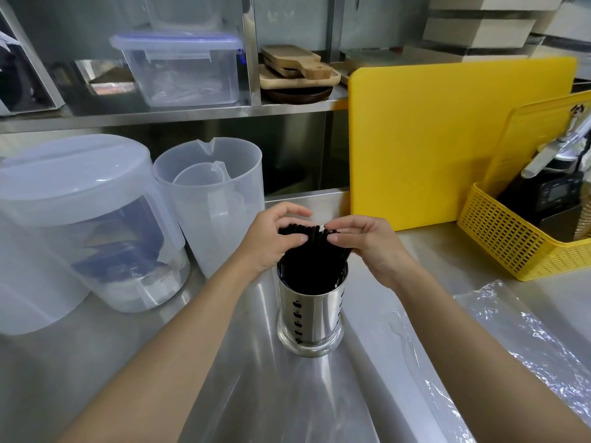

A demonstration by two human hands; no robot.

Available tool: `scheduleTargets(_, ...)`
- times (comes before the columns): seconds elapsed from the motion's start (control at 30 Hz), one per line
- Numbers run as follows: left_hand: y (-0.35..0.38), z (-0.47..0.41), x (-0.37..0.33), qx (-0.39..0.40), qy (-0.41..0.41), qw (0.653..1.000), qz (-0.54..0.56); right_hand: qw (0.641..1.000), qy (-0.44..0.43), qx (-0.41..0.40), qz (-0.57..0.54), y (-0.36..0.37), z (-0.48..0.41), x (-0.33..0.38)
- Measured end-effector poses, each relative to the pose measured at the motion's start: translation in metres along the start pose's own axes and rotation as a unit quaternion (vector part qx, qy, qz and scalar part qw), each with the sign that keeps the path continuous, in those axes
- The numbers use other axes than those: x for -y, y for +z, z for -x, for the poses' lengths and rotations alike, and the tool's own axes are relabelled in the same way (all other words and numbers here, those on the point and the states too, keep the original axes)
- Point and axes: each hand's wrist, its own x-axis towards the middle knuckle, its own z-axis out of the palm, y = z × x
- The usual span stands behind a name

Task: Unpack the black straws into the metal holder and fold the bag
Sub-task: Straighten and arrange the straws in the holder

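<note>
Both hands' grip closed on black straws [311, 251]; holder [310, 314] hides lower ends.

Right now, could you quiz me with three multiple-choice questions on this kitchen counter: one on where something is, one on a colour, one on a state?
1. Where are the black straws?
A. In the yellow basket
B. In the metal holder
C. Flat on the shelf

2. What colour is the upright cutting board?
A. Yellow
B. Green
C. White

3. How is the plastic bag?
A. Full of straws
B. Folded small
C. Empty, spread on the counter

Answers: 1 B, straws stand in it under the left hand and right hand; 2 A, plainly yellow; 3 C, lies flat, unfolded.
</note>
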Motion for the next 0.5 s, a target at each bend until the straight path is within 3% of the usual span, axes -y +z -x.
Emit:
scheduleTargets(0.23,-0.0016,0.0031,-0.0038,0.0,-0.025,0.998,0.062,1.0,-0.004,0.016,-0.011,-0.0024,0.0034,-0.0018)
scheduleTargets(0.5,0.0,0.0036,-0.005,0.003,-0.06,0.991,0.122,0.997,0.049,0.018,-0.06,-0.0028,0.0046,0.0015)
